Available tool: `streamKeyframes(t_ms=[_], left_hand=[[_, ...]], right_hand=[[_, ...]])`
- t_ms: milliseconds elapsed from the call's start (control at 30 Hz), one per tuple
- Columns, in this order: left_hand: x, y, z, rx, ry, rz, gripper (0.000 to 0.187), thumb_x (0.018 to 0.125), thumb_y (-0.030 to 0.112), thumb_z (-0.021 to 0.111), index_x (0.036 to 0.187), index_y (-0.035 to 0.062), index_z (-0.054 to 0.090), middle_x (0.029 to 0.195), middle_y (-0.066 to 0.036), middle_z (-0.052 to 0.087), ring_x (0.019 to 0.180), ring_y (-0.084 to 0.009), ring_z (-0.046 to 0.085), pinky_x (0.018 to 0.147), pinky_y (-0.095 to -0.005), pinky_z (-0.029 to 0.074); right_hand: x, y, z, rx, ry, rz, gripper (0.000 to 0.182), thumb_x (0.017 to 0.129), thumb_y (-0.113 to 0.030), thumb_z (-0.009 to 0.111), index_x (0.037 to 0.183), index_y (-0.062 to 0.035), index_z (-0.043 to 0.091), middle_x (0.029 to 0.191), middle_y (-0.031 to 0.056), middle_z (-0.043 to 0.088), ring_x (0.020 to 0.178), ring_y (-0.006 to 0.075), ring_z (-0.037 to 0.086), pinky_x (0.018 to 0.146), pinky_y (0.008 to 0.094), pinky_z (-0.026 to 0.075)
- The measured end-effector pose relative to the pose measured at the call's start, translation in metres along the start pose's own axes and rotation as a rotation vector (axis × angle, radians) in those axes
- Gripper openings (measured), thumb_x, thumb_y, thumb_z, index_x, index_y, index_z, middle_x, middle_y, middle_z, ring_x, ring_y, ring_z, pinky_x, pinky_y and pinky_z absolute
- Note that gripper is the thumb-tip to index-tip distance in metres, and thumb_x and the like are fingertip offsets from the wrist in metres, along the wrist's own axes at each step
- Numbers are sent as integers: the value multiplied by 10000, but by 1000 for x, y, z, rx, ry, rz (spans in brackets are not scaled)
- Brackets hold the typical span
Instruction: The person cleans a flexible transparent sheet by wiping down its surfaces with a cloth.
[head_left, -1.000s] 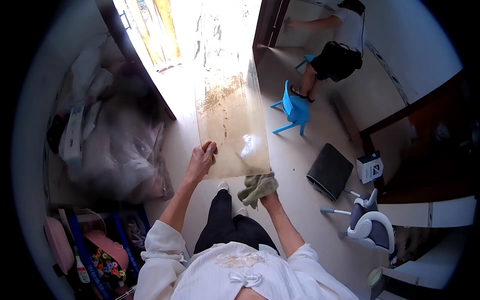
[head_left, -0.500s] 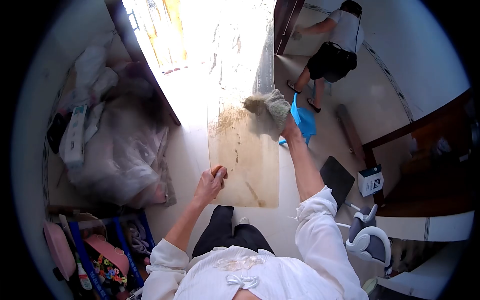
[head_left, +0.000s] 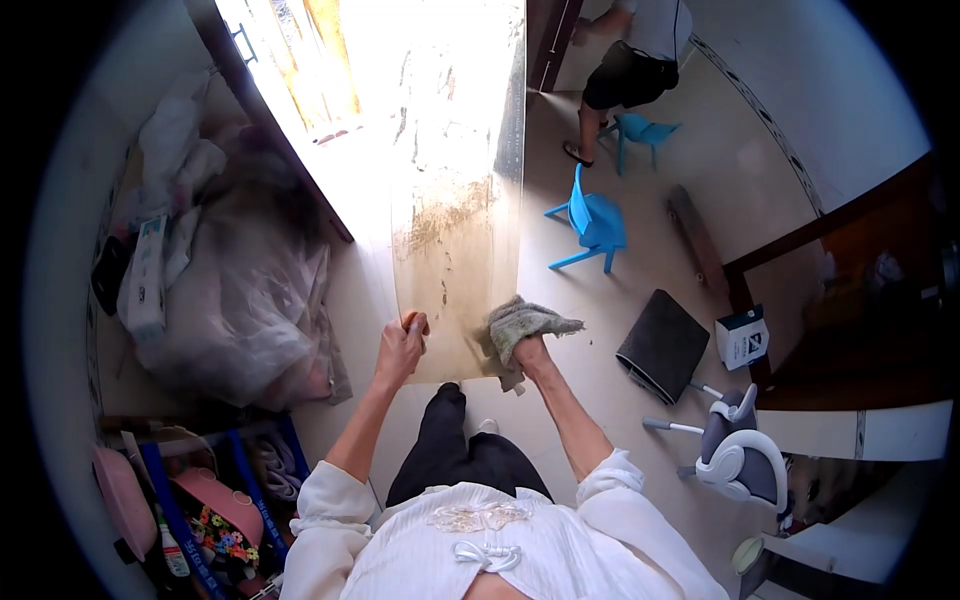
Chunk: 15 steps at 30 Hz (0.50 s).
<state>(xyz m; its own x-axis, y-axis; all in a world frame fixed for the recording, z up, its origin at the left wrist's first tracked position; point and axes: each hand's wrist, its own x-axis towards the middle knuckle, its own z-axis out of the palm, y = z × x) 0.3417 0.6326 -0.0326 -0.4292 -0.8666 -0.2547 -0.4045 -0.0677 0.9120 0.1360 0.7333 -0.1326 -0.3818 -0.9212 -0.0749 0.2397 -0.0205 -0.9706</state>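
The left hand is closed on the left edge of the sheet, centre frame; the right is curled into the soft, limp rag. The sheet looks stiff, perhaps slippery, best gripped by opposite edges.

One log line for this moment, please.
left hand: grips sheet by left edge; right hand: holds cloth at sheet's near right corner; another person: beside far blue chair; near blue chair: right of sheet

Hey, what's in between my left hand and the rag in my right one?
The lower end of the yellowish see-through sheet lies between your left hand and the rag, as the head view shows.
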Motion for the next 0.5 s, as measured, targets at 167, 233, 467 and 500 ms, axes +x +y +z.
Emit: streamKeyframes(t_ms=[167, 233, 467, 500], left_hand=[[2, -4, 3, 34, 18, 73, 306, 944, 219, 452, 714, 28, 517, 486, -24, 455, 405, -82, 412, 373, -270, 326], [2, -5, 6, 52, 31, 45, 313, 957, 258, 432, 741, 48, 519, 482, -1, 430, 356, -65, 343, 319, -250, 268], [-14, 20, 9, 50, 35, 43, 319, 955, 274, 435, 743, 50, 519, 488, 1, 426, 370, -64, 340, 324, -246, 273], [-13, 21, 9, 22, 34, 45, 313, 951, 257, 441, 735, 44, 519, 484, -1, 419, 370, -72, 348, 327, -259, 280]], right_hand=[[-38, 19, -3, -24, -69, 0, 181, 805, -70, 598, 982, -65, 561, 958, 41, 580, 910, 133, 540, 809, 289, 451], [-54, -1, 7, 119, 28, 70, 130, 781, -58, 603, 909, -47, 586, 931, 53, 589, 885, 148, 555, 794, 296, 457], [-90, 17, 1, 74, 45, -95, 206, 758, -19, 597, 963, -40, 606, 946, 47, 606, 892, 173, 582, 822, 311, 464], [-100, 22, -1, 70, 65, 39, 294, 775, -24, 604, 1067, -51, 573, 1003, 50, 599, 919, 173, 578, 843, 314, 462]])
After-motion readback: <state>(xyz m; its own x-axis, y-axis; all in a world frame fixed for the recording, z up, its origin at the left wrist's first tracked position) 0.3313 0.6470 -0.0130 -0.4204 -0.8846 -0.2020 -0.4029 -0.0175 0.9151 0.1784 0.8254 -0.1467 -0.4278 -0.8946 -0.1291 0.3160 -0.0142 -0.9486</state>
